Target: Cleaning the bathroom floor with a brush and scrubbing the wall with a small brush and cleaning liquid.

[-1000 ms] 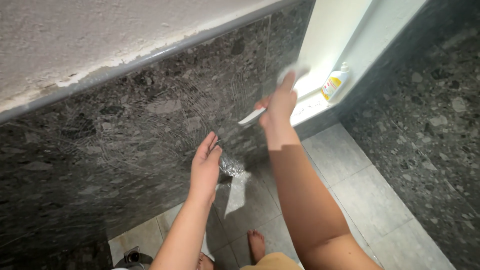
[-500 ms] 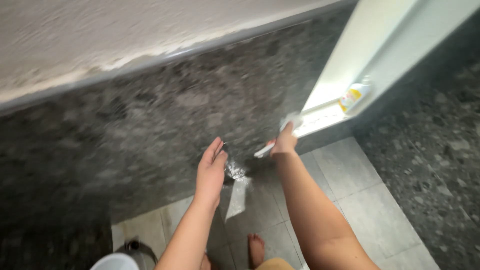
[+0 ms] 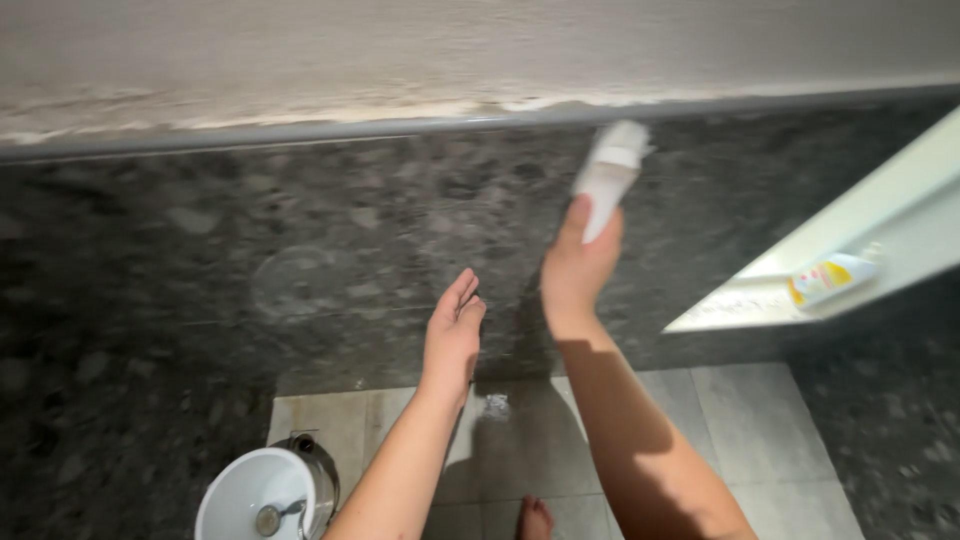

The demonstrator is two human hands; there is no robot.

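Brush (image 3: 610,175), white, sits clamped in the right hand (image 3: 578,268) against the dark speckled wall (image 3: 300,250) at twelve o'clock; left hand (image 3: 453,335) flat, fingers together. Wet floor tiles (image 3: 740,420) could cause a barefoot slip.

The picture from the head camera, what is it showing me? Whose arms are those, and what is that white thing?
The camera sits on a person's head and looks down, so the two bare arms belong to that person. They stand barefoot in a tiled bathroom. The right hand grips a white brush and holds it up against the dark speckled wall. The left hand is open and flat, close to the wall, holding nothing. Below is a grey tiled floor with a wet, shiny patch. At the bottom left is a white bowl-shaped thing; I cannot tell what it is. On the white ledge at the right lies a bottle.
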